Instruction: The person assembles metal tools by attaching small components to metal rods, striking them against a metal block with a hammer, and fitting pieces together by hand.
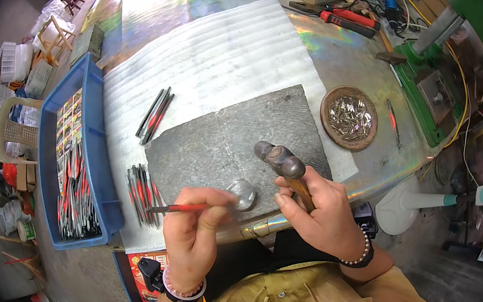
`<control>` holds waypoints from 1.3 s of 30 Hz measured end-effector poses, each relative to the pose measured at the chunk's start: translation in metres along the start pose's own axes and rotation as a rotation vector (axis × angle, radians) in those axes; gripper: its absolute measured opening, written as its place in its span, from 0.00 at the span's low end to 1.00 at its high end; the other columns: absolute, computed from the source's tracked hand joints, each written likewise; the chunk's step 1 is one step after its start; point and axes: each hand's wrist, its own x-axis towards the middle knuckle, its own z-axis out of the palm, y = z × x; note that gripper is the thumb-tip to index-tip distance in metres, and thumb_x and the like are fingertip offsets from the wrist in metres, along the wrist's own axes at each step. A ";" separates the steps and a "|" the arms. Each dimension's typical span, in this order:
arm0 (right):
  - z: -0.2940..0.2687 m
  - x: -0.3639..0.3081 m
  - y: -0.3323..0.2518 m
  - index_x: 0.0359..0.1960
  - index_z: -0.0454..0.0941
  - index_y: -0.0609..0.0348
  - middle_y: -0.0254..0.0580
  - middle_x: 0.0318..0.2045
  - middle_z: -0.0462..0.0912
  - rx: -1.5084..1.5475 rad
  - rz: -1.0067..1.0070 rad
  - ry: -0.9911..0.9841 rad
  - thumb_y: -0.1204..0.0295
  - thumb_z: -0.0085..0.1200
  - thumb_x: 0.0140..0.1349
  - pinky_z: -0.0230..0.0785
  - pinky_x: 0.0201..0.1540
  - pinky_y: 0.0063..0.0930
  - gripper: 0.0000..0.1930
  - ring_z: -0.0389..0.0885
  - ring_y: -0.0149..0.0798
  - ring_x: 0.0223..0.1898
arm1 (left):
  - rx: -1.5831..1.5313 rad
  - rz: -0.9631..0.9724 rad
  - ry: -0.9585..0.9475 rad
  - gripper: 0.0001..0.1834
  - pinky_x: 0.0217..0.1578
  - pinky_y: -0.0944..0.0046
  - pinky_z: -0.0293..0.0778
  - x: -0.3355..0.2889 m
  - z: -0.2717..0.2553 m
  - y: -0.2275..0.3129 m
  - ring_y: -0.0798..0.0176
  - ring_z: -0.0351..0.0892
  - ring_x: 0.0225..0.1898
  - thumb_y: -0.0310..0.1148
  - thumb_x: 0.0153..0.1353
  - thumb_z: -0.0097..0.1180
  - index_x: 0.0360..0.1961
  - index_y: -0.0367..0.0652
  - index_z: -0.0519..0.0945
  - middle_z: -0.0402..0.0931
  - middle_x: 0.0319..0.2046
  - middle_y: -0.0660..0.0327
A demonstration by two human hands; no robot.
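My right hand (pixel 320 213) grips the wooden handle of a ball-peen hammer (pixel 280 159), whose head hovers over the dark stone slab (pixel 224 142). My left hand (pixel 196 231) pinches a thin red-and-grey stick (pixel 179 208), its tip lying toward a small round metal anvil (pixel 243 193) at the slab's near edge. A pile of the same red, black and grey sticks (pixel 143 194) lies just left of that hand.
A blue bin (pixel 49 142) with many such sticks stands at the left. A few more sticks (pixel 155 115) rest on the white corrugated sheet (pixel 218 55). A round wooden dish of small metal parts (pixel 348 117), a green press (pixel 443 74) and red-handled tools (pixel 349 19) sit to the right and back.
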 end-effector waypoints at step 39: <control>-0.002 -0.003 -0.001 0.38 0.72 0.63 0.50 0.24 0.77 0.048 -0.006 -0.016 0.73 0.54 0.57 0.69 0.28 0.34 0.10 0.79 0.50 0.26 | 0.564 0.302 -0.036 0.07 0.33 0.66 0.72 -0.001 0.015 0.013 0.59 0.76 0.30 0.14 0.54 0.49 0.34 0.35 0.74 0.75 0.30 0.54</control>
